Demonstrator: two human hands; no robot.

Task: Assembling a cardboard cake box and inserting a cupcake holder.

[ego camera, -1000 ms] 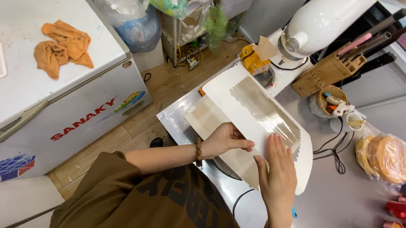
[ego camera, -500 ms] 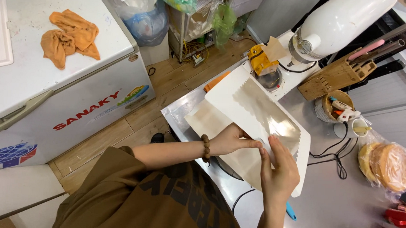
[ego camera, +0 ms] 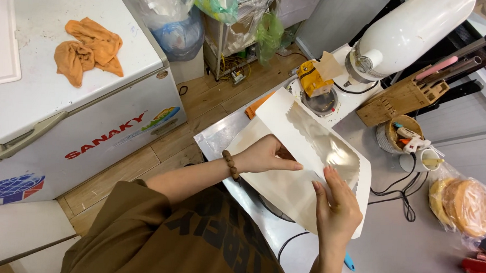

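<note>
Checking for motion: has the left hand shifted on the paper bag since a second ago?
Yes. The left hand has slid along the white paper bag slightly toward the white stand mixer.

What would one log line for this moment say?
left hand: on white paper bag | right hand: on bag's window side | bag: over steel counter | nearby: white mixer, knife block
</note>
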